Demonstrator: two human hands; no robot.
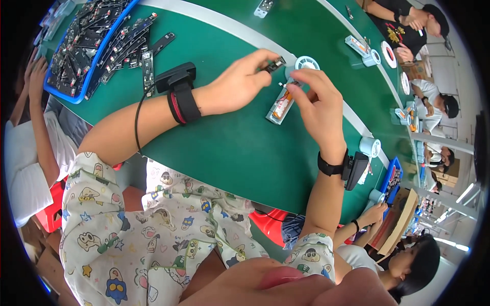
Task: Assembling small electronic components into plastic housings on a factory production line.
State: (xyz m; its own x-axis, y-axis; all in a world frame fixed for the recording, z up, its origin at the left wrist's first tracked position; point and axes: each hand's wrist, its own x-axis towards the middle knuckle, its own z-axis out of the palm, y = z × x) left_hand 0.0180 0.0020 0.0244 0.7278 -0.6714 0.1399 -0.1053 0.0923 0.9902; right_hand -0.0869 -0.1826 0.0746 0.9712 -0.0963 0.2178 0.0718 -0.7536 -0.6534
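Note:
My left hand (237, 84) is raised over the green table, its thumb and fingers closed on a short dark electronic module (274, 65). Just to the right, my right hand (322, 104) bends over a light-blue tape dispenser (276, 115), thumb and fingertips brought together near its upper end. Whatever those fingertips pinch is too small to make out. A white-and-blue tape roll (307, 62) shows behind the right fingers, partly covered by them. An orange and white patch lies along the dispenser's body. Both wrists wear black straps carrying small black devices.
A blue bin (92, 48) at the far left holds many black modules, with a loose pile (127, 46) beside it. A pale strip (219, 21) crosses the green table (224, 158). Other dispensers (357, 46) stand opposite. Co-workers sit across and on both sides.

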